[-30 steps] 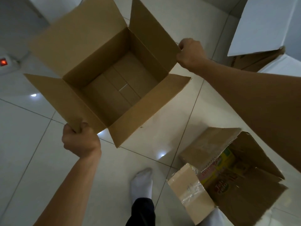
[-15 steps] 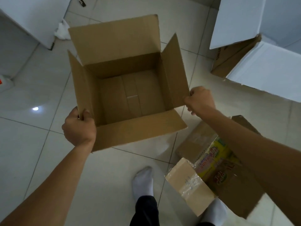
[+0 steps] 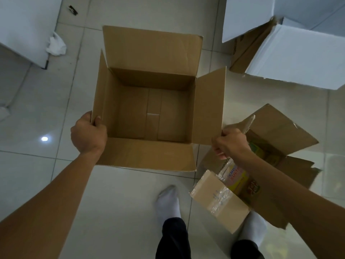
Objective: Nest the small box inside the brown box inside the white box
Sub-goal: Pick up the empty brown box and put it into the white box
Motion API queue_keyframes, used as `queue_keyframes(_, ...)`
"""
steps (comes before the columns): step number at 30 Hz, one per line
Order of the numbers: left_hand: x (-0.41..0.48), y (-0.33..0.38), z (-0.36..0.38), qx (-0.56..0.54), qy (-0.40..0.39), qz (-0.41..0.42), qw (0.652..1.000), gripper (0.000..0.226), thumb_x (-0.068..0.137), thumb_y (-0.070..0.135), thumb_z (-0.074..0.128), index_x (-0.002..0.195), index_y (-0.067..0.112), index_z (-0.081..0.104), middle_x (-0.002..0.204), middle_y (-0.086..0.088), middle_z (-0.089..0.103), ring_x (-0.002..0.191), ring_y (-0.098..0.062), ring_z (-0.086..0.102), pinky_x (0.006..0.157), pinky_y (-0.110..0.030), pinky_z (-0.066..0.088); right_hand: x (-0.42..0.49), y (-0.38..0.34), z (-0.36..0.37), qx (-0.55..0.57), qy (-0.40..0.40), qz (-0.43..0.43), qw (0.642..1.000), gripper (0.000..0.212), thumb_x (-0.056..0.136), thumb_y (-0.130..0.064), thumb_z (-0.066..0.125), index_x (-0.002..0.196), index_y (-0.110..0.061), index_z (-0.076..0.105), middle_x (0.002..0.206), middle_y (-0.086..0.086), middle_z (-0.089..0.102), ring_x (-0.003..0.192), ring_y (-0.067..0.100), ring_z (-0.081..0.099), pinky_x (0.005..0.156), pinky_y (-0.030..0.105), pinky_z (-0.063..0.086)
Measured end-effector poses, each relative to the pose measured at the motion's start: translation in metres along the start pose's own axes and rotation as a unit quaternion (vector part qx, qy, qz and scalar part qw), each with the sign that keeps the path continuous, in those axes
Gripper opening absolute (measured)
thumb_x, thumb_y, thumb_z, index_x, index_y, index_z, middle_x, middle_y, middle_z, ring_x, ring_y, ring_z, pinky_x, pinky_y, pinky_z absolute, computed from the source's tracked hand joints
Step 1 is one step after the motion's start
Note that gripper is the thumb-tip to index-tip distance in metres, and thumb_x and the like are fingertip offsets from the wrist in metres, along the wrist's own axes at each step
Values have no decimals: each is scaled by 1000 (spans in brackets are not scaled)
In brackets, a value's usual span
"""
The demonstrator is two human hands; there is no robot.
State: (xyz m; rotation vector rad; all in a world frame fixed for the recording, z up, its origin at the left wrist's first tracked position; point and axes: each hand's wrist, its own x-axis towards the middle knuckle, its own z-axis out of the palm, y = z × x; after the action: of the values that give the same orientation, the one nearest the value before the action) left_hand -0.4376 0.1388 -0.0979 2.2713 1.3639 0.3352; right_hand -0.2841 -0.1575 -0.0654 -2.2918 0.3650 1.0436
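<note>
The brown box (image 3: 149,113) is open and empty, its four flaps spread, in the middle of the view over the tiled floor. My left hand (image 3: 87,133) grips its left flap at the near corner. My right hand (image 3: 230,143) pinches the near edge of its right flap. The small box (image 3: 261,171) lies on the floor at the lower right, open, with yellow printed packaging showing inside and clear tape on one flap; my right forearm crosses over it. The white box (image 3: 298,57) stands at the upper right with its flaps open.
A white cabinet or panel (image 3: 24,25) fills the upper left, with a crumpled white cloth (image 3: 56,44) at its foot. My two feet in white socks (image 3: 168,202) stand just below the brown box, next to the small box. Glossy floor tiles lie all around.
The brown box has swung round to sit square in front of me and come lower and nearer. Both hands kept their grip on its flaps. The view has tilted more downward.
</note>
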Motion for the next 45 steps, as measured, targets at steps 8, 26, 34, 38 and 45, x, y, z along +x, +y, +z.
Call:
queue_keyframes(8, 2, -1, 0, -22, -7, 5, 1000, 29, 96, 25, 50, 104, 3, 67, 94, -21, 70, 84, -36, 64, 73, -31, 41, -2, -7, 0, 3, 3, -22, 1000, 16, 85, -5, 51, 83, -3, 67, 68, 14, 69, 45, 18, 67, 46, 32, 58)
queue_keyframes(26, 1, 2, 1, -8, -6, -1, 1000, 30, 96, 25, 50, 105, 1, 66, 96, -22, 70, 86, -38, 65, 73, -31, 41, -10, -7, -1, -9, 15, -37, 999, 17, 89, -4, 47, 88, -4, 64, 72, 16, 69, 53, 22, 69, 48, 32, 59)
queue_keyframes(34, -1, 4, 1, -2, -11, 6, 1000, 29, 96, 24, 50, 100, 0, 66, 92, -23, 69, 83, -39, 64, 70, -31, 40, -11, -8, -1, -16, 14, -45, 999, 15, 90, -6, 49, 86, -5, 63, 69, 13, 67, 52, 20, 68, 47, 30, 59)
queue_keyframes(38, -3, 5, 1, 16, -6, -24, 1000, 27, 96, 26, 49, 103, 2, 62, 96, -22, 67, 87, -40, 62, 70, -33, 39, -11, -7, -2, -16, 10, -39, 999, 13, 90, -7, 51, 87, -4, 63, 69, 12, 67, 50, 19, 68, 46, 29, 58)
queue_keyframes(45, -15, 18, 0, 36, 52, -63, 996, 60, 82, 28, 62, 134, 10, 38, 140, -16, 42, 129, -35, 37, 103, -49, 31, -15, 5, -14, -41, 48, -61, 996, 19, 84, -15, 58, 88, 2, 66, 72, 18, 70, 56, 30, 70, 57, 46, 61)
